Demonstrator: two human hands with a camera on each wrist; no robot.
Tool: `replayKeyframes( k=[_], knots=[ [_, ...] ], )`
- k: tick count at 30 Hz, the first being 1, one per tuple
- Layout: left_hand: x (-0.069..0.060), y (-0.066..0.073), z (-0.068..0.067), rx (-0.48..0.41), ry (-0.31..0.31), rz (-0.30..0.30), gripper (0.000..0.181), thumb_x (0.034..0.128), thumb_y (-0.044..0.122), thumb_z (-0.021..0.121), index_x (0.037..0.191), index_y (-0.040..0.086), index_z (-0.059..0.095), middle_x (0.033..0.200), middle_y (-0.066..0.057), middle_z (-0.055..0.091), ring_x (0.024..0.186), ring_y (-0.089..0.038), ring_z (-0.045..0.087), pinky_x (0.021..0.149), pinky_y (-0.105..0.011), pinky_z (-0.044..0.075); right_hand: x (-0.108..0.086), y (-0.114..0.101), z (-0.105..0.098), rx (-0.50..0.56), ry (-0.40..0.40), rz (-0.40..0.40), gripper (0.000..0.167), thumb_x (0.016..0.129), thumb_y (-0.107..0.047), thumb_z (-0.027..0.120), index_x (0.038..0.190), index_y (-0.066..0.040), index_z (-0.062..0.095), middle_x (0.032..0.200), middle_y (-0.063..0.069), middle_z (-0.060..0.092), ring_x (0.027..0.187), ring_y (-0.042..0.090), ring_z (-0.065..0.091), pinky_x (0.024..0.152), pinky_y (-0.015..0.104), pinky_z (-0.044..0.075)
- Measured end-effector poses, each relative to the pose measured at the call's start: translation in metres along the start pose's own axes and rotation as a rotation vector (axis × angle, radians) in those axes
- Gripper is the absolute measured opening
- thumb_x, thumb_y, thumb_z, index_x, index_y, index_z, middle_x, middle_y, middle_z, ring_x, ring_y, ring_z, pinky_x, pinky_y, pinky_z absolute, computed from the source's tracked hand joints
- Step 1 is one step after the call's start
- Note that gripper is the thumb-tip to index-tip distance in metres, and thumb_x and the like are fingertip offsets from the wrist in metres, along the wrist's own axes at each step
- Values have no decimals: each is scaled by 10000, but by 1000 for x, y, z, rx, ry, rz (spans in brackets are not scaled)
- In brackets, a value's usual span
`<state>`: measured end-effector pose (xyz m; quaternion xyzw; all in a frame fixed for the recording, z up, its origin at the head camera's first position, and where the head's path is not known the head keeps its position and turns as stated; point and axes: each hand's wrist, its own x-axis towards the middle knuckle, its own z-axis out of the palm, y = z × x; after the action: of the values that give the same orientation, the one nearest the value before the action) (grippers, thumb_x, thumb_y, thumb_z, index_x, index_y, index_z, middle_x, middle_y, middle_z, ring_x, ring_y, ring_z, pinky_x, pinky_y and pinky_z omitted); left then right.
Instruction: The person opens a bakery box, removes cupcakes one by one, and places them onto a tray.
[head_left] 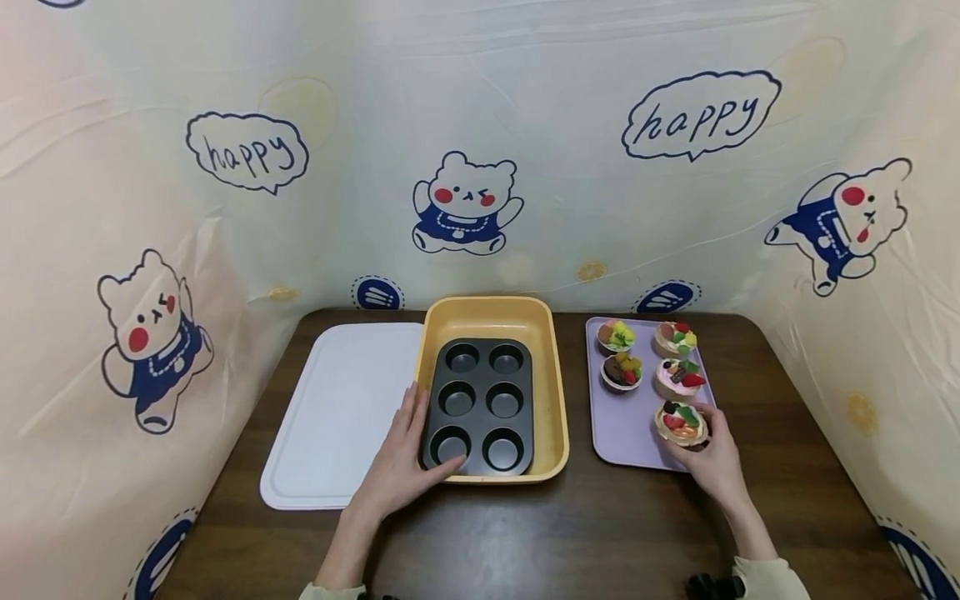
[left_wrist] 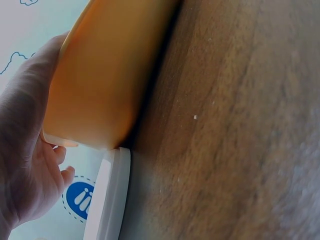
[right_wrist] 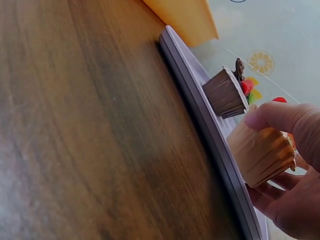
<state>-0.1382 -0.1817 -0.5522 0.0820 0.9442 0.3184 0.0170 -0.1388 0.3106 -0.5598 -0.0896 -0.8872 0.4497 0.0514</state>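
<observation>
A yellow baking tray (head_left: 557, 400) holds a dark muffin pan (head_left: 481, 408) with several round cups. My left hand (head_left: 401, 458) holds the tray's near left corner, thumb over the front rim and fingers along the left side; the left wrist view shows the fingertips beside the tray's outer wall. On the right, a fruit-topped cupcake (right_wrist: 262, 152) in a pale paper cup is pinched between thumb and fingers of my right hand (head_left: 712, 454). It is at the front right of a purple tray (head_left: 622, 437); contact with the tray is unclear.
Several more fruit-topped cupcakes (head_left: 678, 379) stand on the purple tray behind and left of the held one. A white board (head_left: 337, 417) lies left of the yellow tray, touching or nearly touching it. A printed curtain (head_left: 337, 225) surrounds the brown table (head_left: 525, 542).
</observation>
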Motion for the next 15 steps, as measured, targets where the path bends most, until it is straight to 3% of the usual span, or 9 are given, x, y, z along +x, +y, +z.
replayKeyframes(
  k=[5, 7, 10, 12, 15],
  knots=[
    [0, 0, -1, 3, 1, -3, 1278, 862, 767, 776, 1784, 170, 123, 1887, -48, -34, 1733, -406, 160, 1312, -693, 352, -1, 1, 2, -24, 24, -39, 842, 865, -21, 897, 1529, 101, 394, 1490, 363, 528, 1381, 511, 547, 932, 5, 269],
    [0, 1, -2, 0, 2, -6, 1276, 861, 763, 778, 1784, 170, 128, 1887, -38, -34, 1734, -402, 160, 1312, -696, 348, -1, 2, 2, -45, 29, -57, 835, 867, -30, 902, 1525, 102, 405, 1486, 360, 537, 1375, 512, 556, 999, 81, 362],
    [0, 0, -1, 1, 1, -10, 1268, 862, 769, 771, 1784, 174, 134, 1888, -24, -34, 1734, -398, 161, 1310, -698, 346, -2, 2, 0, -77, 21, -87, 816, 869, -40, 905, 1509, 122, 425, 1463, 368, 546, 1355, 534, 559, 1144, 403, 522],
    [0, 0, -1, 2, -1, -14, 1267, 862, 775, 766, 1785, 181, 133, 1888, -13, -38, 1736, -395, 159, 1311, -696, 345, -2, 2, -3, -101, 4, -104, 815, 872, -47, 907, 1504, 139, 428, 1448, 380, 540, 1343, 555, 550, 1147, 668, 495],
    [-1, 0, -1, 3, -3, -13, 1268, 863, 779, 762, 1784, 179, 131, 1887, -13, -44, 1736, -396, 156, 1313, -694, 344, 0, 2, -9, -128, -30, -114, 825, 877, -73, 910, 1500, 160, 422, 1440, 398, 517, 1333, 575, 525, 1159, 777, 429]
  ],
)
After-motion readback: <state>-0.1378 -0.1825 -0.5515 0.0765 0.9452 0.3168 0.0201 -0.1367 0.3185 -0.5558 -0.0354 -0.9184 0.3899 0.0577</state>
